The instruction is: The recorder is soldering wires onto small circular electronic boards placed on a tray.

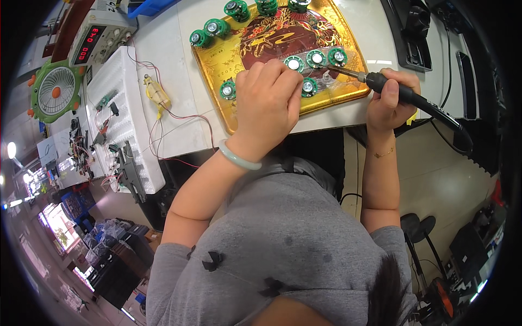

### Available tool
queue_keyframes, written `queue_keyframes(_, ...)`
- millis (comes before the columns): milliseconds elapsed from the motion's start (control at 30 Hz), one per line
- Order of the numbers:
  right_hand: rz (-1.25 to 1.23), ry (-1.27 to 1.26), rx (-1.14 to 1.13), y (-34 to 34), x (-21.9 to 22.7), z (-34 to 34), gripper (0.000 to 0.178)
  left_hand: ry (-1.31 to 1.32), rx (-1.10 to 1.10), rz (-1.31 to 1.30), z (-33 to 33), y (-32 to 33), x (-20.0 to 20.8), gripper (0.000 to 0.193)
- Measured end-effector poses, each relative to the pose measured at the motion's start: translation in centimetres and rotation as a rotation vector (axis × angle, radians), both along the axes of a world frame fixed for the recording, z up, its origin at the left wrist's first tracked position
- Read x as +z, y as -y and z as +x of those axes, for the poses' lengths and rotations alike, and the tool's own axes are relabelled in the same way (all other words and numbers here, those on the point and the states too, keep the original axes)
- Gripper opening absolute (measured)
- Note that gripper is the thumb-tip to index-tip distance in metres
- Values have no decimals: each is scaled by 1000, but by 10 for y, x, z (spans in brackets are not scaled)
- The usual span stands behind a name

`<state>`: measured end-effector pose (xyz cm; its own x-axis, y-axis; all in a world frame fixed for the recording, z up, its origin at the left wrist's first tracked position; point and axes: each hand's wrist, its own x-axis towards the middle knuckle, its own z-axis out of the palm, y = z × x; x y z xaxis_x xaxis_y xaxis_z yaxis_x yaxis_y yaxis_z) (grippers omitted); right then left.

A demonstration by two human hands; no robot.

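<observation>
Pointing left, the soldering iron [376, 82] has its tip near a green board [316, 57] on the gold tray [217, 74], the right hand's [392, 101] fingers clamped around its handle. The left hand's [267, 100] fingers curl farther left; I cannot tell their grip.

At upper right, the right hand [394, 100] holds 1 soldering iron [378, 82]; at upper centre, the left hand [266, 100] overlaps a gold tray [217, 62].
</observation>
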<state>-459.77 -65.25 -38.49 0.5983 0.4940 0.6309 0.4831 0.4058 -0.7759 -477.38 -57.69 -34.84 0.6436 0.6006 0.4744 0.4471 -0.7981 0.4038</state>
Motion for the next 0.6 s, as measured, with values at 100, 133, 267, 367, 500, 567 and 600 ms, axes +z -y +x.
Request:
queue_keyframes(100,12,11,8,-3,1,-3,19,10,12,21,0,0,-2,7)
queue_keyframes(133,11,10,8,-3,1,-3,19,22,17,37,0,0,-2,7)
queue_keyframes(267,15,11,25,-3,3,-5,18,12,26,25,-1,0,-3,7)
queue_keyframes(367,23,9,41,-4,0,-5,17,16,24,46,-1,-1,-4,7)
queue_keyframes(500,-7,48,46,-4,0,-4,16,-6,26,41,-1,-1,-3,7)
queue_keyframes(567,-32,-20,74,0,-2,-4,15,-9,25,37,-1,-1,-3,7)
queue_keyframes(600,-56,-89,100,1,-3,-5,14,-2,23,44,-1,-2,-3,7)
